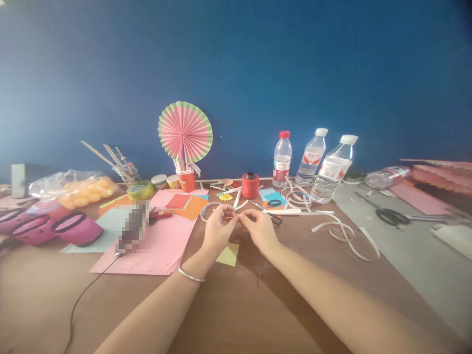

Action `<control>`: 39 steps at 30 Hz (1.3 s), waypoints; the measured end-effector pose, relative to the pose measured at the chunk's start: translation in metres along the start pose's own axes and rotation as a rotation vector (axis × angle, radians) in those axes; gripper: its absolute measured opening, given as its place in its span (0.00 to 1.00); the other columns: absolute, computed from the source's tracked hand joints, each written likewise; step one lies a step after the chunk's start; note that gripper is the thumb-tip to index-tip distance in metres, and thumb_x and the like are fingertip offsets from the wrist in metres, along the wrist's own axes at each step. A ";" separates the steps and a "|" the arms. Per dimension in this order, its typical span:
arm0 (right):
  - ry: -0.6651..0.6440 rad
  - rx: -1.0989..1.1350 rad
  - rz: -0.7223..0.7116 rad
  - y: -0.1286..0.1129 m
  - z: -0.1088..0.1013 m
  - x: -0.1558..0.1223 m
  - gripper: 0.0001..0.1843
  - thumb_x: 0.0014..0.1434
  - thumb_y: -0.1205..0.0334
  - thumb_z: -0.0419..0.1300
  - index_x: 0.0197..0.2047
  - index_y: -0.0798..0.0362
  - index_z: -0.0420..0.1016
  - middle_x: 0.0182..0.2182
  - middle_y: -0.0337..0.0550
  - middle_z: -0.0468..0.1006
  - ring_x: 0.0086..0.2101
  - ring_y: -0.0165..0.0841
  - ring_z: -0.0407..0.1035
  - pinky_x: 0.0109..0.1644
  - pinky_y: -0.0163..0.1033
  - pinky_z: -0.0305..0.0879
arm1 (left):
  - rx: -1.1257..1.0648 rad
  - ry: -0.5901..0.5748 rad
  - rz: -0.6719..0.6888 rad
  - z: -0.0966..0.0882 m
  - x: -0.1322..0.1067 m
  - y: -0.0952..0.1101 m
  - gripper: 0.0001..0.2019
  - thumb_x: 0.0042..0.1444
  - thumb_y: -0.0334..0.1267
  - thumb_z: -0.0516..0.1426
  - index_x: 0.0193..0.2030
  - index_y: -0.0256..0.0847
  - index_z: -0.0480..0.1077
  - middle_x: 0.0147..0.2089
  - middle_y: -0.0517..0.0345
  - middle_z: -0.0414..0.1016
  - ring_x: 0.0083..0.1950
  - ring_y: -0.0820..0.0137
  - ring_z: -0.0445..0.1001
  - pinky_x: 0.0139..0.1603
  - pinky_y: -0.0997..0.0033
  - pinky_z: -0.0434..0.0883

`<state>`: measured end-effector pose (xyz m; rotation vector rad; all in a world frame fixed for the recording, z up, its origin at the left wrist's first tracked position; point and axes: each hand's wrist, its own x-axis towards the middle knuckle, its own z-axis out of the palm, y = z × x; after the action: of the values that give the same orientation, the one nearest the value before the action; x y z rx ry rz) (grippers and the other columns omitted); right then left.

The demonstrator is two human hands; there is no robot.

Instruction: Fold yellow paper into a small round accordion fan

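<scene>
Across brown table: pink sheets at left; at middle, left hand and right hand, fingertips bunched close, grasp on anything too small to tell; just far of them, red thread spool; just near, yellow paper square; farther, left of spool, small yellow folded fan.

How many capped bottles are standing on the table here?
3, all beyond the right hand and to its right: a red-capped bottle on the left, a white-capped bottle in the middle, another white-capped bottle on the right. No hidden ones apparent.
</scene>
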<state>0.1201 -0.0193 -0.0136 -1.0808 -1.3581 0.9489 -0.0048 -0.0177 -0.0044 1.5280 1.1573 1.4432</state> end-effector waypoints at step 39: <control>-0.003 0.084 -0.036 0.000 0.003 -0.003 0.10 0.53 0.56 0.52 0.27 0.54 0.67 0.22 0.39 0.70 0.25 0.31 0.64 0.29 0.35 0.61 | -0.368 -0.042 -0.180 0.000 0.003 0.002 0.14 0.40 0.31 0.62 0.35 0.37 0.65 0.31 0.59 0.70 0.34 0.74 0.71 0.37 0.74 0.68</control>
<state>0.1173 -0.0217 -0.0148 -0.9889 -1.3241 0.9734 -0.0052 -0.0152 -0.0017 1.1647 0.9168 1.4031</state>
